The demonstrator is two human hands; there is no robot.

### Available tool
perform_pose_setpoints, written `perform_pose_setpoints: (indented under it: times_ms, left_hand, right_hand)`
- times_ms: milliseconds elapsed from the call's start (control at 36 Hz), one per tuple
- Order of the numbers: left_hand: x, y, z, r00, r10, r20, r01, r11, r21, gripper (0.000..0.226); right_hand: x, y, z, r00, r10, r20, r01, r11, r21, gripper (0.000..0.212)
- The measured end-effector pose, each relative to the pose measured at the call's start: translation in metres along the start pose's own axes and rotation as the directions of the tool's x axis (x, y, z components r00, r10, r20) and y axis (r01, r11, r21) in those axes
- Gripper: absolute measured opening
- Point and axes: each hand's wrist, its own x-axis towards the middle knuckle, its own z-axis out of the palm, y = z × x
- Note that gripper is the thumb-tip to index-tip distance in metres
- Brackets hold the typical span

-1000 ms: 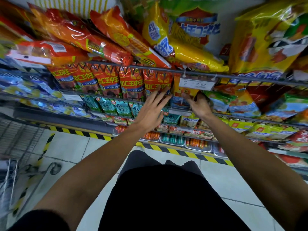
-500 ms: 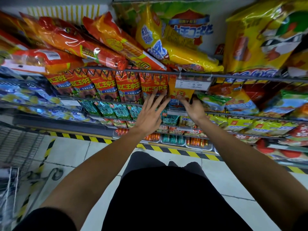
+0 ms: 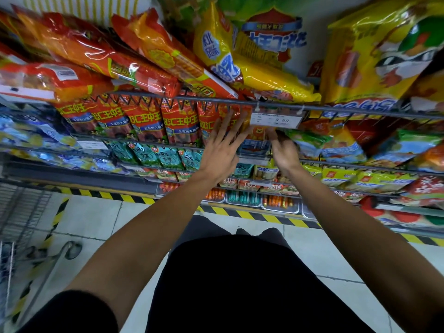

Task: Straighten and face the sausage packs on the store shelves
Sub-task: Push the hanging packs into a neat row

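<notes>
A row of upright red sausage packs (image 3: 180, 121) stands on the middle wire shelf. My left hand (image 3: 222, 147) has straight, spread fingers, and its fingertips touch the rightmost red pack (image 3: 211, 121). Just right of that row an orange-yellow pack (image 3: 258, 137) sits under the 9.90 price tag (image 3: 276, 120). My right hand (image 3: 283, 153) reaches up to this pack's right side. Its fingertips are blurred and partly hidden, so I cannot tell whether it grips the pack.
Big red, orange and yellow sausage bags (image 3: 264, 75) lie slanted on the top shelf behind the wire rail (image 3: 348, 109). Teal packs (image 3: 165, 157) fill the shelf below. A wire trolley (image 3: 21, 224) stands at the left; hazard tape (image 3: 252, 216) lines the floor.
My left hand has slid up and right onto the end of the red row. My right hand has risen a little toward the orange-yellow pack under the price tag.
</notes>
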Motion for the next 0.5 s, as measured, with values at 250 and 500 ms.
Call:
perform_pose_setpoints:
  times_ms: [250, 500]
  left_hand:
    - [-0.003, 0.001, -0.007, 1.000, -0.023, 0.018, 0.024, 0.999, -0.043, 0.085]
    - [-0.025, 0.018, -0.008, 1.000, 0.006, 0.024, -0.004, 0.993, -0.115, 0.090]
  right_hand:
    - [-0.019, 0.002, 0.003, 0.985, -0.114, -0.128, 0.113, 0.993, -0.014, 0.046]
    - [-0.067, 0.037, 0.001, 0.983, -0.177, -0.045, 0.164, 0.966, -0.199, 0.064]
